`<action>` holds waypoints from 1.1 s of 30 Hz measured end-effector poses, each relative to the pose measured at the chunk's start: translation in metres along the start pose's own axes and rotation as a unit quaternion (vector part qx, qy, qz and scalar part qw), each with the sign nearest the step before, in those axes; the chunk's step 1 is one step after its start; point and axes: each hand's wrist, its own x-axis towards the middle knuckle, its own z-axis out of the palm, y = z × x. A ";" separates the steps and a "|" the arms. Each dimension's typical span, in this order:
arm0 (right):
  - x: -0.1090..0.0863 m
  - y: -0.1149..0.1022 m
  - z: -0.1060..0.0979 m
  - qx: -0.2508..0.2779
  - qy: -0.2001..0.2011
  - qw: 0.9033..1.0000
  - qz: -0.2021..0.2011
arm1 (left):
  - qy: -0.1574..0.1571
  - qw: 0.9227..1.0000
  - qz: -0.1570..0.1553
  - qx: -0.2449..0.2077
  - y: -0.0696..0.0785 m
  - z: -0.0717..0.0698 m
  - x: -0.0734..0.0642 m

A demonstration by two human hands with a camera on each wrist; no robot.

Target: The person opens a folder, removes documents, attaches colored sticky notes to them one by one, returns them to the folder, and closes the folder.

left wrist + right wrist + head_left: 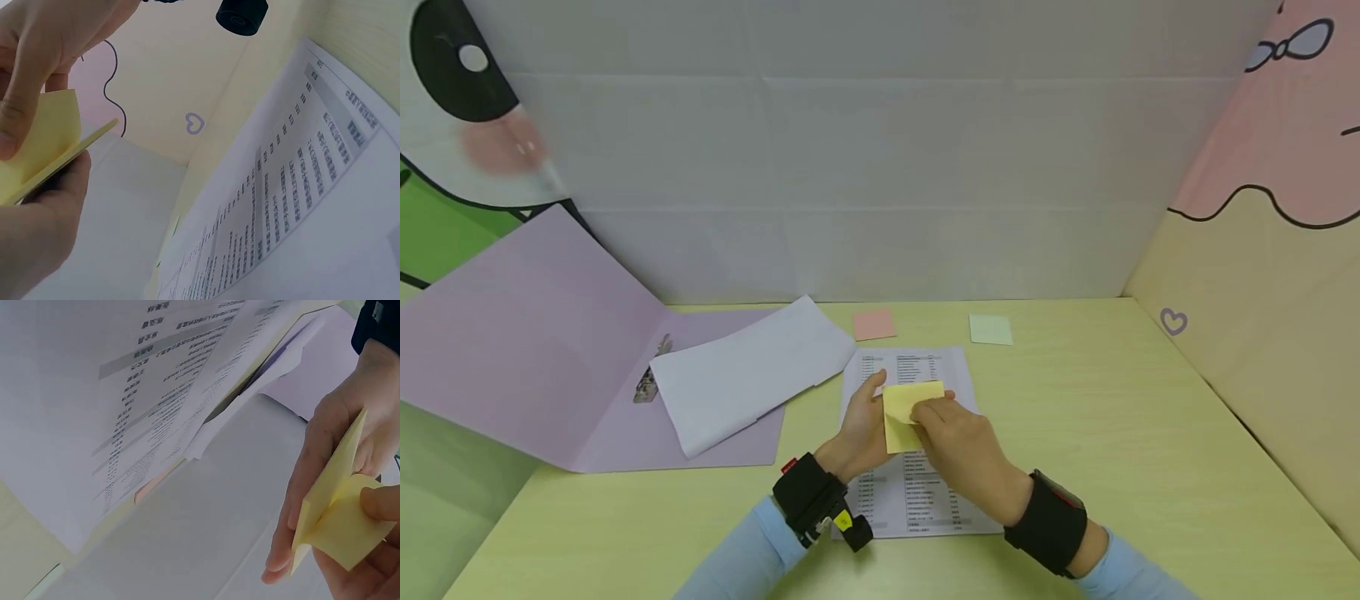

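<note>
Above a printed sheet (925,508), my left hand (861,429) holds a pad of yellow sticky notes (898,440), its fingers lying behind the pad. My right hand (966,450) pinches the top sticky note (913,392) between thumb and fingers. In the right wrist view that top note (350,528) bends away from the pad (328,481), joined to it along one edge. The left wrist view shows the lifted note (59,119) curling under the right thumb, with the left fingers beneath the pad.
An open purple folder (722,454) with a metal clip (646,387) lies at the left, its cover leaning up. Folded white paper (752,371) rests across it. A pink sticky note (874,324) and a pale green one (990,329) lie behind the printed sheet. Walls enclose the table.
</note>
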 end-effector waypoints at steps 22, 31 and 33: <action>0.002 0.005 -0.005 0.080 -0.008 0.993 0.090 | 0.001 0.987 0.032 0.159 -0.009 -0.012 -0.003; 0.001 0.005 -0.003 0.104 -0.018 0.986 0.126 | 0.019 0.988 0.013 0.151 -0.012 -0.013 -0.002; 0.000 0.006 -0.003 0.117 -0.023 0.983 0.138 | 0.025 0.990 0.009 0.141 -0.013 -0.013 -0.002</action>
